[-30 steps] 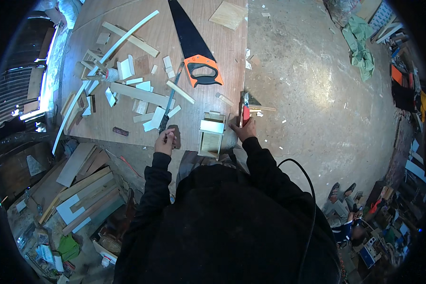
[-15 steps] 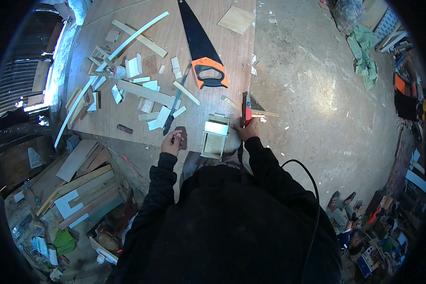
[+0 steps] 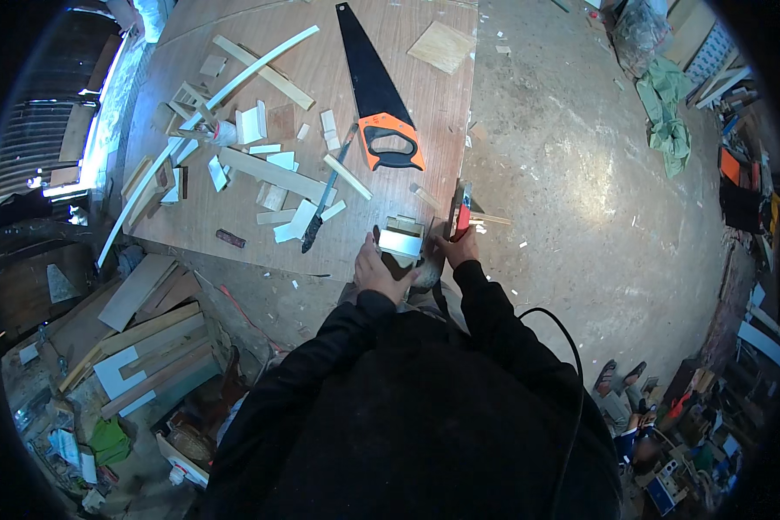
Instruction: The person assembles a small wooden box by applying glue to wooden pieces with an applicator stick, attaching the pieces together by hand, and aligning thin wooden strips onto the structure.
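My left hand [image 3: 378, 276] is closed about the near left side of a small wooden box [image 3: 401, 237], which sits at the table's near edge in front of my body. A pale strip crosses the box's top. A dark brown piece [image 3: 397, 263] shows by my left thumb; whether the hand also holds it is unclear. Just right of the box, my right hand [image 3: 459, 246] is closed on a red and dark metal tool [image 3: 464, 218], whose exact kind I cannot make out. A thin wooden stick [image 3: 492, 218] pokes out beyond it.
An orange-handled handsaw [image 3: 381, 117] lies on the wooden table [image 3: 260, 208]. Left of it are a dark rasp-like tool [image 3: 325, 199], several wood offcuts [image 3: 273, 173] and a long pale strip [image 3: 234, 82]. Stacked boards [image 3: 152, 347] lie lower left. A black cable [image 3: 568, 334] loops by my right arm.
My left hand has moved right, from beside the box with the dark brown piece, onto the box. My right hand and the red tool have shifted slightly toward me.
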Demonstrator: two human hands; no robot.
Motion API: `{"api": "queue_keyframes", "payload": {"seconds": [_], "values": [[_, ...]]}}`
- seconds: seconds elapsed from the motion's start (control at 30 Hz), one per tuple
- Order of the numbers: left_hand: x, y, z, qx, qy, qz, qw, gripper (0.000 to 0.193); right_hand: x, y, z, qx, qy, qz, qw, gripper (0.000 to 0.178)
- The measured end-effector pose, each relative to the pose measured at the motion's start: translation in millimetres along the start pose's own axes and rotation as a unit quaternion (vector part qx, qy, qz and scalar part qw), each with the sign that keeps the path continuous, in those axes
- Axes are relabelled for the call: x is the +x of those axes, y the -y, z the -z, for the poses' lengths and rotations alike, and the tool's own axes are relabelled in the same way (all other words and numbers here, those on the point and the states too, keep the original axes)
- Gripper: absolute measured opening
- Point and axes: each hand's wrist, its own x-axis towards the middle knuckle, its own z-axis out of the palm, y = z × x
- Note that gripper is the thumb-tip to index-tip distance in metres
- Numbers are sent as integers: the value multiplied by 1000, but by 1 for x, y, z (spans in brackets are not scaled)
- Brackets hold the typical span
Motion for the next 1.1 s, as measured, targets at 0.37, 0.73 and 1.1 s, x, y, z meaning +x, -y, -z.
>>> {"api": "queue_keyframes", "payload": {"seconds": [0.37,0.73,1.1], "values": [[-6,-3,-16,-19,-2,67,998,123,-8,6,-7,9,-38,31,999,74],[-3,-17,-6,40,48,99,993,119,8,15,10,3,-122,76,990,54],[-6,-10,-8,26,19,52,998,110,69,81,9,-79,-160,215,960,36]]}}
